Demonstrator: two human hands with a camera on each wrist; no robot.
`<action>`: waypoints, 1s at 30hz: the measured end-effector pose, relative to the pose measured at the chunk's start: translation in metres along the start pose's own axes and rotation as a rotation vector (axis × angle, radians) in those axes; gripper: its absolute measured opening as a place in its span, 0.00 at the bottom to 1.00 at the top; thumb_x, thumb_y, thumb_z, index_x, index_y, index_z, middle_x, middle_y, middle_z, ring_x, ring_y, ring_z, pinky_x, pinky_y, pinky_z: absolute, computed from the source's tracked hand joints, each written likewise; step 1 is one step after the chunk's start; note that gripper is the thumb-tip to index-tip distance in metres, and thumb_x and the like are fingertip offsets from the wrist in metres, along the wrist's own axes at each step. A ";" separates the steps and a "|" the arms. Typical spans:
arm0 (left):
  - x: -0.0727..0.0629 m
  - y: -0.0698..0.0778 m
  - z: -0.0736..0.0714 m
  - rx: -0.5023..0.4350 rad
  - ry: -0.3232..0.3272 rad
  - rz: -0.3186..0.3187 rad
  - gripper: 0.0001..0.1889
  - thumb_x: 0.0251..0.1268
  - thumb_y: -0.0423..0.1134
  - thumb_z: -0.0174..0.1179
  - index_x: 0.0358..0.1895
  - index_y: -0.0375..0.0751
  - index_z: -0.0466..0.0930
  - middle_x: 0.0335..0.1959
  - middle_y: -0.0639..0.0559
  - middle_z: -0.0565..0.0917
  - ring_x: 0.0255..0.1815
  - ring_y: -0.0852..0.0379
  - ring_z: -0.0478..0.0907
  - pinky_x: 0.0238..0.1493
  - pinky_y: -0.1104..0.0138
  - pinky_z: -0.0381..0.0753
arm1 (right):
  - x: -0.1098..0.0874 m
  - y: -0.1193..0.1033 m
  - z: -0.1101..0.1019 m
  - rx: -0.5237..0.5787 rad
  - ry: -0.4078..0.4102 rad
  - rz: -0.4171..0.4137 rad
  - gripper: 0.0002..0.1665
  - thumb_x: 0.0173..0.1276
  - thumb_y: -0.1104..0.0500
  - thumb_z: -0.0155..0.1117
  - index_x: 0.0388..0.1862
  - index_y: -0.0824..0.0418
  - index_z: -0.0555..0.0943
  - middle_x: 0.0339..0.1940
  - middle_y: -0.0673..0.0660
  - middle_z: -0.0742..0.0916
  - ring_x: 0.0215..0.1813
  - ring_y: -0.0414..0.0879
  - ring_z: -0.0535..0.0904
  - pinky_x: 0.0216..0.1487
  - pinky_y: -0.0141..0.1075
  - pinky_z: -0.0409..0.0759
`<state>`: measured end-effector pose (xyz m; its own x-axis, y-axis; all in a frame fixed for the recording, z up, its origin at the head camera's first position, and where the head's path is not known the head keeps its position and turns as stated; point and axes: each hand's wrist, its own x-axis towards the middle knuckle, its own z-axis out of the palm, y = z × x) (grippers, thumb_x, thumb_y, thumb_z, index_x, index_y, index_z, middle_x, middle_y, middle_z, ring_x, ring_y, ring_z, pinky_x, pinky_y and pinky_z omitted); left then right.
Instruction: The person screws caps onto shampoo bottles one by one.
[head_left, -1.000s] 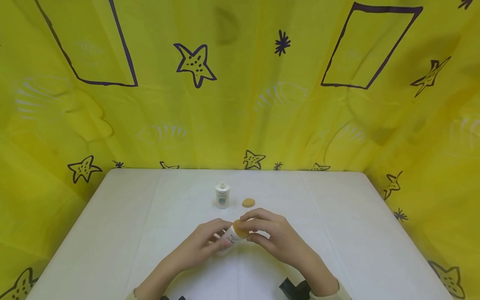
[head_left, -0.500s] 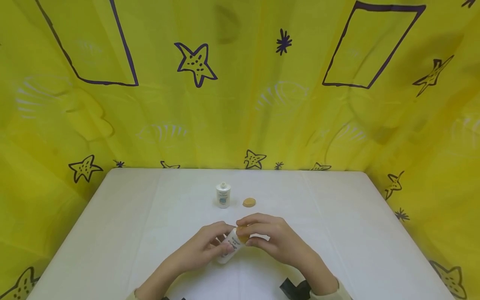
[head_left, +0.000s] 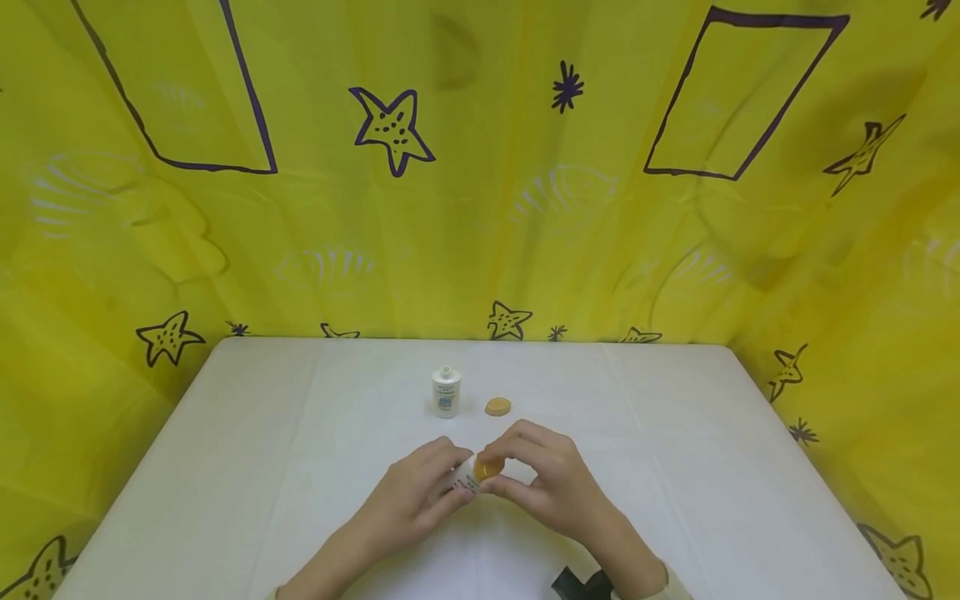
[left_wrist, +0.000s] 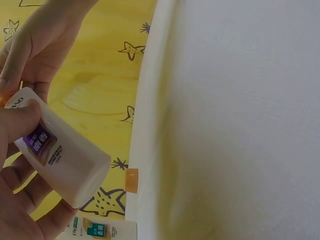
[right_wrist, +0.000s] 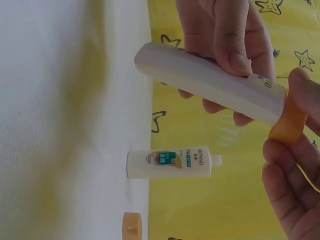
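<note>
My left hand (head_left: 416, 493) grips a white shampoo bottle (left_wrist: 72, 152) with a purple label, thumb across its front and fingers behind. The bottle is held tilted above the table. At its top end sits an orange cap (right_wrist: 289, 124), which my right hand (head_left: 553, 477) pinches between thumb and fingers. Behind the hands, a second white bottle (right_wrist: 172, 164) with a green label stands upright, its narrow neck bare. To the right of that one, a loose orange cap (head_left: 497, 407) lies on the table.
A white cloth covers the table (head_left: 675, 467), which ends at a yellow curtain (head_left: 480, 208) printed with stars and shells. Near my right wrist, a black strap (head_left: 581, 585) shows at the bottom edge of the head view.
The held bottle first swung to show more of its length, then turned back and now looks shorter. My right fingers have shifted on the cap. The standing bottle and loose cap stay put.
</note>
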<state>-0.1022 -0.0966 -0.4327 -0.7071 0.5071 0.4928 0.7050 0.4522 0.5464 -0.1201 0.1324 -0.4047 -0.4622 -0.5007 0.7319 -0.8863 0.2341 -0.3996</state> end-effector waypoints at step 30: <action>0.002 -0.001 0.008 0.309 0.217 0.119 0.17 0.54 0.41 0.73 0.47 0.47 0.80 0.33 0.61 0.74 0.31 0.65 0.69 0.28 0.79 0.73 | -0.003 -0.010 0.015 -0.057 0.098 0.320 0.14 0.57 0.54 0.78 0.41 0.53 0.85 0.34 0.42 0.86 0.34 0.33 0.80 0.32 0.29 0.82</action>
<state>-0.1039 -0.0896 -0.4375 -0.5913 0.4171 0.6902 0.7422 0.6163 0.2633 -0.1091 0.1189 -0.4114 -0.7153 -0.3124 0.6251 -0.6947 0.4141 -0.5881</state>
